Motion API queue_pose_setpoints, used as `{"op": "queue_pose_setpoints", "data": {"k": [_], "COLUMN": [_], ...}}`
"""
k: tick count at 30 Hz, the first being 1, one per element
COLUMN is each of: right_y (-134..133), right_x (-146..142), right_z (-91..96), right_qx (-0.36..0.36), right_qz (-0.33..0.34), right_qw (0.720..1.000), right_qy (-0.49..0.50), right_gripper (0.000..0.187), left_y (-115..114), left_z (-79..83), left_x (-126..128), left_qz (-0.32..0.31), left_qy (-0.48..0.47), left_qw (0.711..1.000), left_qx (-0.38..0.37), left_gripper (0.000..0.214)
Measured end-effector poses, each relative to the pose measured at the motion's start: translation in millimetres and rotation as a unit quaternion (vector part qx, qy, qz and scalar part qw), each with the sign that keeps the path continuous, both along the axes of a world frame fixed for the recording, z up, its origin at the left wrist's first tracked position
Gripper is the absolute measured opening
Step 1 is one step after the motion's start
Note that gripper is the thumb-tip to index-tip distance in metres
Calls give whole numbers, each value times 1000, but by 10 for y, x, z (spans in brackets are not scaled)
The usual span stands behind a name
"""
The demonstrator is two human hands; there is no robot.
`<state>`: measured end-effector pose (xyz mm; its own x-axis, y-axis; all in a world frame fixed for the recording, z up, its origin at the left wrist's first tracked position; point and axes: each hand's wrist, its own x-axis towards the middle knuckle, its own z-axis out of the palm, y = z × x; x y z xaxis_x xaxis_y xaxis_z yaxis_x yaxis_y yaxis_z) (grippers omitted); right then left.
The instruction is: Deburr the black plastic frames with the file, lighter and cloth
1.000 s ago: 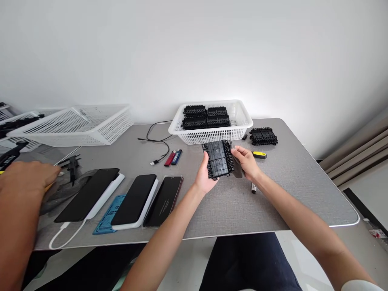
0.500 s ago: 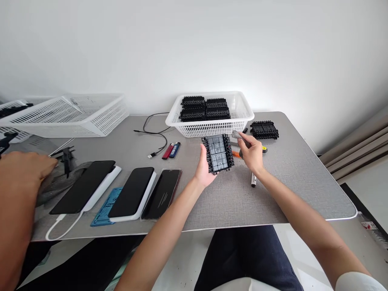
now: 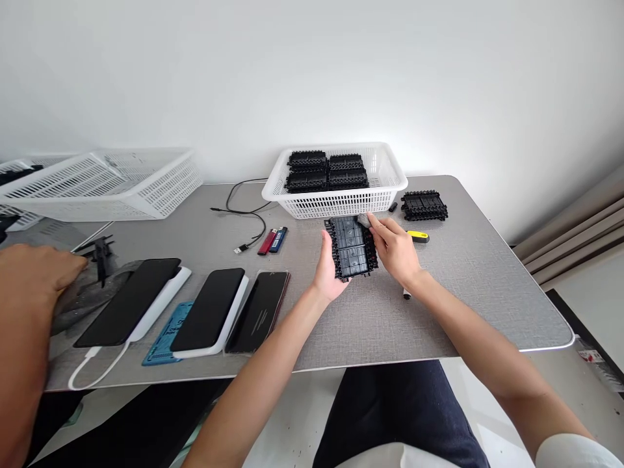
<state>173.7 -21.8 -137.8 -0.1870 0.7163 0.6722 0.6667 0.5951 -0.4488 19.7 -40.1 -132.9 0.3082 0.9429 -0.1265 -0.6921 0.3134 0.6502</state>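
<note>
At far left, a co-worker's hand (image 3: 39, 270) is cut off by the view's edge. Mid-table, the left hand (image 3: 328, 278) clamps a black rectangular plastic plate with toothed sides (image 3: 351, 248), held up before a white perforated plastic basket (image 3: 336, 209); the fingers underneath are mostly hidden. The plate's long axis runs away from the person, far end leaning slightly left, ribbed face up. The right hand (image 3: 396, 252) pinches a small grey pad (image 3: 363, 220) at its far right corner, mostly hiding a black-and-white marker (image 3: 406, 294).
</note>
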Motion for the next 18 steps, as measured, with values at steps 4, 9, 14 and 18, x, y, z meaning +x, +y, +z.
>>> {"op": "queue_pose_setpoints", "data": {"k": [4,9,14,18], "right_y": [-9,-63,-195,-266], "right_x": [17,-6,-78,-92], "right_z": [-5,58,107,122], "right_qx": [31,4,-22,-30], "right_qz": [-2,-17,-4,61], "right_qw": [999,999,986,968], "right_qy": [5,-49,-164,-243], "right_gripper": [42,43,45,42], "left_y": [-32,-29,51,144], "left_z": [10,9,25,47], "left_x": [18,6,-106,-249], "left_qz": [-3,12,59,118], "left_qy": [-11,-3,2,1], "left_qw": [1000,1000,998,993], "left_qx": [5,-1,10,18], "left_gripper": [63,62,64,63]}}
